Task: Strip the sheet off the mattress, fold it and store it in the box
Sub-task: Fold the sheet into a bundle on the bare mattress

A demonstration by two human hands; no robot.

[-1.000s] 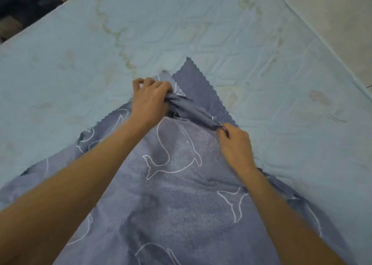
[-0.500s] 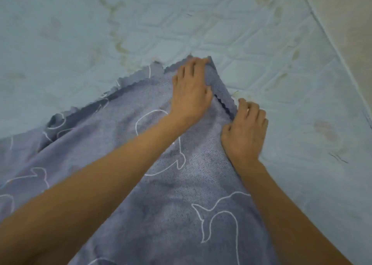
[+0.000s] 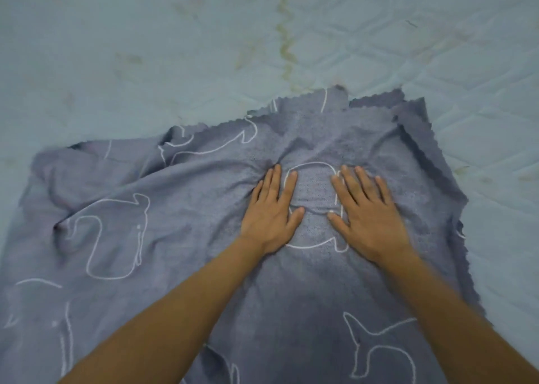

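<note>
On the mattress [image 3: 145,48], toward its near edge, the left hand [image 3: 271,213] and right hand [image 3: 370,219] press flat, fingers straight, on the sheet [image 3: 140,203]. Probably this smooths its fold.

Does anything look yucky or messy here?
Yes. The mattress has yellowish stains, the clearest a wavy streak near the top middle. The grey sheet lies wrinkled on the left, and its layered far edges do not line up.
</note>
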